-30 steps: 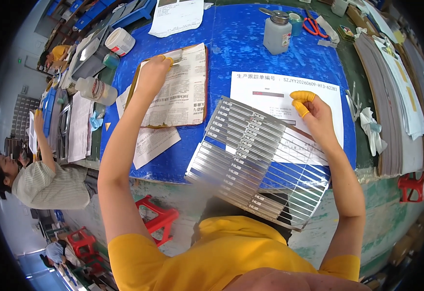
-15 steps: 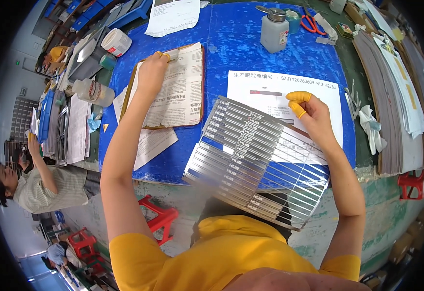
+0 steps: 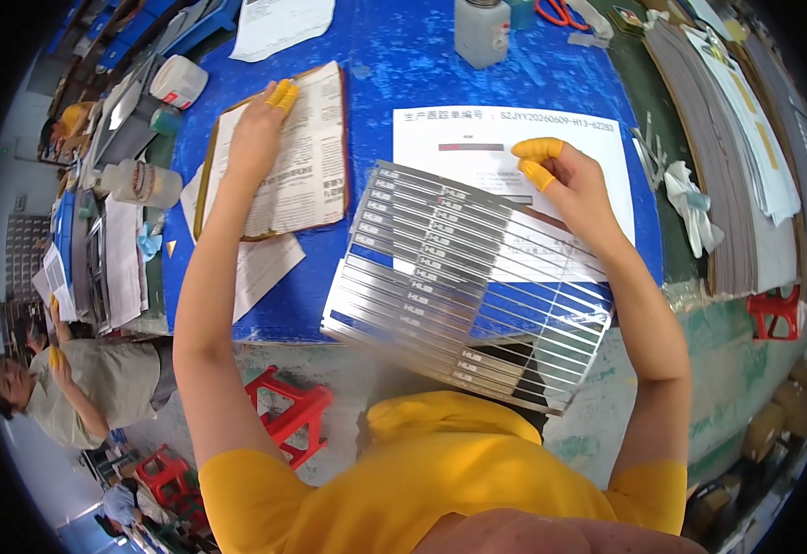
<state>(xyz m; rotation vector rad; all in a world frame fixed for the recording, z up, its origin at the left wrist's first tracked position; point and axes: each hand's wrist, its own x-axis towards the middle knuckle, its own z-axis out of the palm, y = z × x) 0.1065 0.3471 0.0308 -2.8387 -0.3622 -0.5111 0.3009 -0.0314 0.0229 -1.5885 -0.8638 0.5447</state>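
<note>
My left hand (image 3: 258,134), with yellow finger cots, rests near the top of a newspaper-lined tray (image 3: 316,152) with a brown rim. Its fingers are bent together against the newspaper; anything under them is hidden. My right hand (image 3: 572,185), also in yellow finger cots, hovers above a printed white sheet (image 3: 597,129). Thumb and forefinger curl toward each other in a pinch, and anything between them is too small to make out. Below that hand, a thin silvery metal sheet (image 3: 463,240) with rows of cut strips and repeated lettering lies tilted, overhanging the table's front edge.
On the blue table (image 3: 376,55) stand a grey dispenser bottle (image 3: 482,37), a white tub (image 3: 180,81) and a clear bottle (image 3: 150,185). Red scissors (image 3: 559,11) lie at the back. Stacked grey sheets (image 3: 699,129) line the right. A person (image 3: 99,383) works at left, near a red stool (image 3: 297,415).
The whole view has shifted, so the table's things appear further left and higher. My left hand has moved slightly over the newspaper. My right hand keeps its pinched shape above the printed sheet.
</note>
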